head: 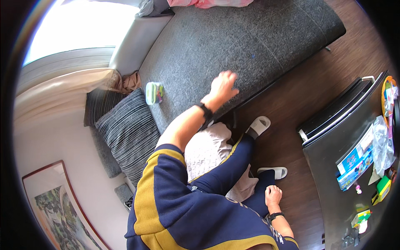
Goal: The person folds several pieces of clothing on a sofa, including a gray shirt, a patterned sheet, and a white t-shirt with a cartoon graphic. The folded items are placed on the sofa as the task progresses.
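My left hand (221, 87) is stretched over the grey fabric sofa seat (225, 40), fingers bent, thumb apart, with nothing in it. A black band circles that wrist. Whether the hand touches the seat I cannot tell. Nearer the cushions, a clear plastic container with a pale green rim (153, 93) stands on the sofa with small coloured pieces inside. A tiny blue spot (253, 56) shows on the fabric beyond my left hand. My right hand (273, 196) rests on my leg near the knee, its fingers curled in and nothing visible in them.
Striped cushions (128, 128) lean at the sofa's end. A light quilted cover (207, 150) lies beneath me. The dark low table (322, 162) holds a blue box (356, 172), a clear plastic bag (382, 147), a small pink figure (358, 189) and a green-yellow box (361, 218).
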Demonstrator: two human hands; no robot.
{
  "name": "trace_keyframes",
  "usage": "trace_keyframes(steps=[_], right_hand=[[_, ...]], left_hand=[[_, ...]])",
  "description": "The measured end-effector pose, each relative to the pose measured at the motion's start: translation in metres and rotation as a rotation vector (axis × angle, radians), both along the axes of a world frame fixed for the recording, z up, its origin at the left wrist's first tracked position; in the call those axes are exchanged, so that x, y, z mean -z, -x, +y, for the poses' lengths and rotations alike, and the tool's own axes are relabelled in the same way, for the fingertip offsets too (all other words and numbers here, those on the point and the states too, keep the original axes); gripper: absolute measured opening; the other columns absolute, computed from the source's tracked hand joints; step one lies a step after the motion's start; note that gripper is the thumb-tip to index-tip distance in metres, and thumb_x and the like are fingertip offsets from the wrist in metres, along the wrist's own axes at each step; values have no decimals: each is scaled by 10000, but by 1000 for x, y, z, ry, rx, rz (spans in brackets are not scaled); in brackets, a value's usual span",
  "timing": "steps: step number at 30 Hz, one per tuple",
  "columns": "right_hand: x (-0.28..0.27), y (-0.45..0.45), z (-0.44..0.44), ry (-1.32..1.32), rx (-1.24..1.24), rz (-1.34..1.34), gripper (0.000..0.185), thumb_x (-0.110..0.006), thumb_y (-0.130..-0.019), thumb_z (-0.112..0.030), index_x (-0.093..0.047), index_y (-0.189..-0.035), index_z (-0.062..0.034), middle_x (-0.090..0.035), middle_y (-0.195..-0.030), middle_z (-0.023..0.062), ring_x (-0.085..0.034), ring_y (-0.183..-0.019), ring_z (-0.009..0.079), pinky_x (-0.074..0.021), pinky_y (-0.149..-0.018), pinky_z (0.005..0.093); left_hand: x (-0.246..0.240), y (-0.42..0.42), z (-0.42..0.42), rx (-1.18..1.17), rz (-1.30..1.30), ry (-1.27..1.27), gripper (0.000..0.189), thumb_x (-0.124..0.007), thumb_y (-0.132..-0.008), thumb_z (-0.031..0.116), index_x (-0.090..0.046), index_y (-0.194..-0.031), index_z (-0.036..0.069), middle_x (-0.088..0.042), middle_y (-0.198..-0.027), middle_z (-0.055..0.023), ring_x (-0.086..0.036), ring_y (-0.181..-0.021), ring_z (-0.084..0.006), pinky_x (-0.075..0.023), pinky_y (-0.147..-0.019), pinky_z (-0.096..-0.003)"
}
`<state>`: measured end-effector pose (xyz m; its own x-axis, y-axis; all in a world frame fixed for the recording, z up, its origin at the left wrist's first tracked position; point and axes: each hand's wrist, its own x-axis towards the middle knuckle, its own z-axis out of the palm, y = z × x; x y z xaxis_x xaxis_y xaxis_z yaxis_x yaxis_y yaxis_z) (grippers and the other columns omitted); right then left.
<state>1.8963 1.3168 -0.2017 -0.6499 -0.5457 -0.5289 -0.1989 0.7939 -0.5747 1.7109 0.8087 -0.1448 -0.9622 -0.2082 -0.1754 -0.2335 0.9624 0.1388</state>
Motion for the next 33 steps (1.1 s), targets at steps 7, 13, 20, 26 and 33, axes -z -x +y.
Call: trace_keyframes(steps=[7, 13, 20, 26, 33], right_hand=[[-55, 14, -35, -302, 205, -208, 207, -620, -808, -259, -653, -949, -111, -615, -1073, 70, -531, -1077, 289, -435, -914, 431], [-123, 62, -70, -201, 242, -312, 623, -716, -756, -337, -501, -1275, -68, -334, -1437, 174, -274, -1340, 375, -275, -1108, 440], [-74, 133, -134, -18, 185, -351, 563, -741, -714, -363, -568, -1192, -122, -394, -1400, 155, -355, -1287, 385, -360, -1048, 462], [-40, 175, -149, -97, 214, -322, 382, -714, -706, -370, -685, -1008, -137, -599, -1195, 75, -486, -1198, 315, -424, -986, 421], [-34, 190, -156, -37, 429, -307, 295, -706, -719, -337, -683, -940, -143, -610, -1148, 41, -505, -1161, 283, -408, -987, 417]], left_hand=[[-12, 164, -51, -2, -265, 13, 977, -857, -567, 285, -367, -1393, 110, -302, -1463, -154, -301, -1346, -378, -425, -993, -512], [1, 266, -59, 116, -221, -77, 1107, -893, -497, 253, -310, -1428, 116, -236, -1501, -173, -246, -1378, -383, -405, -1025, -513], [38, 337, -42, 217, -190, -46, 1263, -908, -451, 261, -178, -1463, 67, -230, -1473, -257, -268, -1314, -506, -375, -1056, -486], [49, 349, -26, 145, -354, 9, 1402, -936, -384, 195, -67, -1475, 42, -64, -1518, -270, -102, -1355, -552, -321, -1079, -520], [46, 358, -21, 139, -463, 34, 1486, -939, -382, 246, 49, -1469, 17, 37, -1503, -318, -40, -1357, -563, -226, -1120, -519]])
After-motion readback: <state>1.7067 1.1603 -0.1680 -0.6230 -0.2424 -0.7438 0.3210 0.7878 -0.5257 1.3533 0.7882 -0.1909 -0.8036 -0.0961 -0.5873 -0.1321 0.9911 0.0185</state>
